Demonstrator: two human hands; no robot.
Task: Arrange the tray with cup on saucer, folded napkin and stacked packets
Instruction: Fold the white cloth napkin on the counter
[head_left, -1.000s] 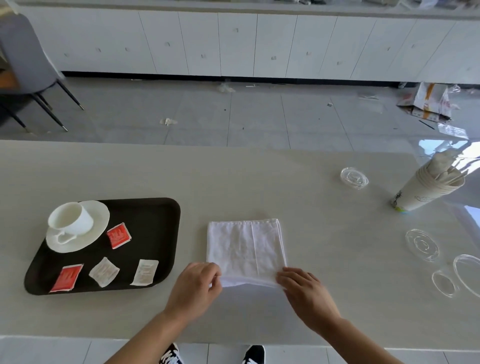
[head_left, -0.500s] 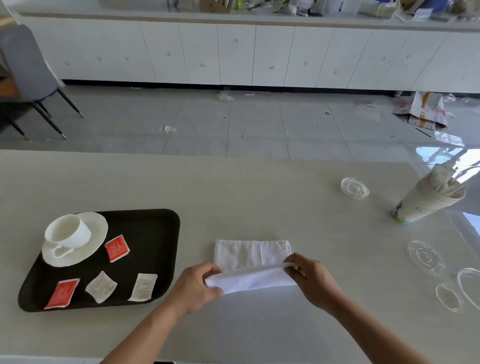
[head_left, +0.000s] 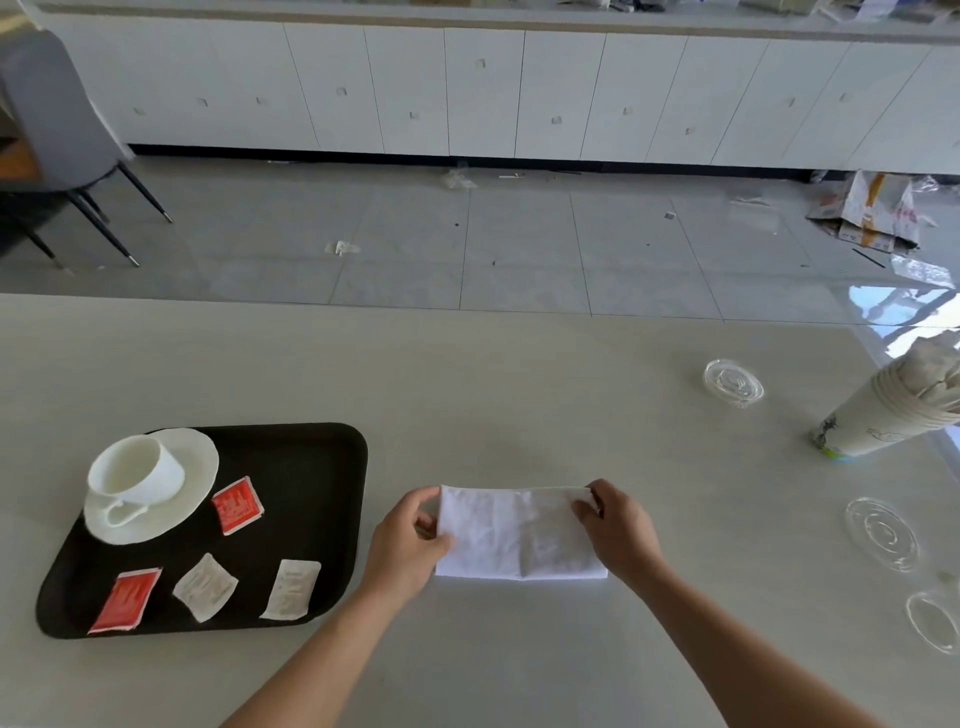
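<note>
Both hands, left hand (head_left: 410, 540) and right hand (head_left: 618, 535), pinch napkin (head_left: 514, 535) far corners | we log near edge now folded over, square halved | tray (head_left: 311, 467) placement pending

1. The two red packets (head_left: 237, 505) (head_left: 126, 600) on the tray (head_left: 311, 467) carry pale printing, too blurred to read.
2. The two white packets (head_left: 204, 587) (head_left: 291, 590) beside them show faint grey lines of print, also unreadable.
3. The stack of paper cups (head_left: 883, 415) at the right of the table has a dark mark and a green band near its base and a faint outline drawing on its side; no letters can be made out.
4. The crumpled cardboard (head_left: 872, 210) on the floor bears red and orange markings, too far off to read.
</note>
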